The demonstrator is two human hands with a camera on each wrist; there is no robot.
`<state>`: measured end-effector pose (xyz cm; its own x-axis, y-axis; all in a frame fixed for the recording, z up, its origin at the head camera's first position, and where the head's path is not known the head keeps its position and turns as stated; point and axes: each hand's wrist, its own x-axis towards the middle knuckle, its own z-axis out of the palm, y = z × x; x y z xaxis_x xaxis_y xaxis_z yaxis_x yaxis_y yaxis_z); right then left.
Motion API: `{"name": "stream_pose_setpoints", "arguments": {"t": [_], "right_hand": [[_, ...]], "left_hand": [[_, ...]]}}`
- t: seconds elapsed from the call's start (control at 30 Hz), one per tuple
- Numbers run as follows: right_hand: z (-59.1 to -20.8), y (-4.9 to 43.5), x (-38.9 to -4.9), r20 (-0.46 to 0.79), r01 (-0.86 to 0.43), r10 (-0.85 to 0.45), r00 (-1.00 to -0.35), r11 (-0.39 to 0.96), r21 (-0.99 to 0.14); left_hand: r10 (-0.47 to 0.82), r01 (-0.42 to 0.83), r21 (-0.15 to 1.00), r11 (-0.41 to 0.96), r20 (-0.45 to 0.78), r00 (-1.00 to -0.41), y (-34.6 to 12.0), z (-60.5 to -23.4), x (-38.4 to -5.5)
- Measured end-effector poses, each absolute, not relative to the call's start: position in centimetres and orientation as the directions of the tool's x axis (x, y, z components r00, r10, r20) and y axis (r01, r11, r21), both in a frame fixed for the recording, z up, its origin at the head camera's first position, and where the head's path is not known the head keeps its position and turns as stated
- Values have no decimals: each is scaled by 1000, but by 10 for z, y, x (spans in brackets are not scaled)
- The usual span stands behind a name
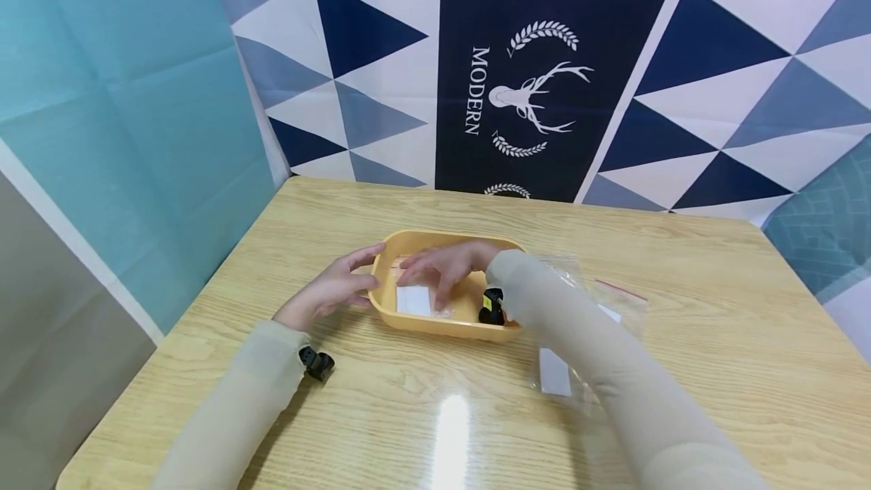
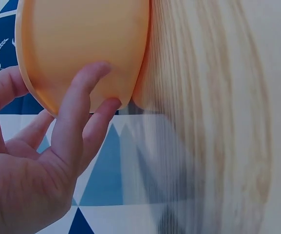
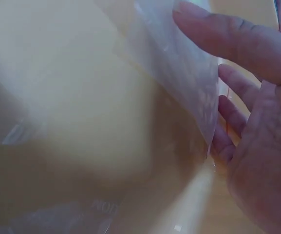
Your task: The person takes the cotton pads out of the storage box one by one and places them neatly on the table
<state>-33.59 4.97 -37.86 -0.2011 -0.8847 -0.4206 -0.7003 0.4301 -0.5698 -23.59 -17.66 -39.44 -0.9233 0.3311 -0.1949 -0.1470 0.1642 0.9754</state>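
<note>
A yellow-orange plastic basin (image 1: 445, 330) stands on the table. My left hand (image 1: 333, 289) is at its left end, fingers spread and touching the rim; in the left wrist view that hand (image 2: 47, 151) lies against the basin wall (image 2: 96, 39). My right hand (image 1: 445, 267) reaches inside the basin, thumb and fingers apart. Beneath it are clear plastic bags, one with a white card (image 1: 413, 299). From the right wrist, a clear bag (image 3: 189, 73) lies between the thumb and fingers of the right hand (image 3: 262, 107); some fingertips are hidden behind it.
Clear zip bags (image 1: 629, 301) with white cards (image 1: 554, 373) lie on the wooden table (image 1: 381, 414) right of the basin, partly hidden by the right sleeve. A patterned cloth (image 1: 381, 66) hangs behind the table, and a teal cloth (image 1: 136, 134) hangs at left.
</note>
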Motion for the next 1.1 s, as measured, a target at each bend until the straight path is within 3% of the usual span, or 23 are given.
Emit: {"name": "stream_pose_setpoints", "arguments": {"t": [0.33, 0.7, 0.8, 0.97, 1.1], "right_hand": [[-382, 50, -333, -292, -723, -918, -270, 393, -569], [-370, 58, -341, -185, -504, -930, -318, 331, -797], [-365, 59, -340, -175, -435, -914, -367, 335, -836], [-360, 65, -335, -171, -269, -845, -507, 344, -900], [-358, 69, -330, -150, -119, -777, -612, 277, -953]], "left_hand": [[332, -139, 977, 159, -186, -925, -177, -395, -236], [332, -140, 981, 133, -177, -926, -175, -396, -238], [337, -140, 983, 123, -174, -925, -176, -396, -237], [346, -141, 985, 96, -166, -923, -177, -398, -236], [349, -138, 987, 87, -160, -923, -177, -398, -236]]}}
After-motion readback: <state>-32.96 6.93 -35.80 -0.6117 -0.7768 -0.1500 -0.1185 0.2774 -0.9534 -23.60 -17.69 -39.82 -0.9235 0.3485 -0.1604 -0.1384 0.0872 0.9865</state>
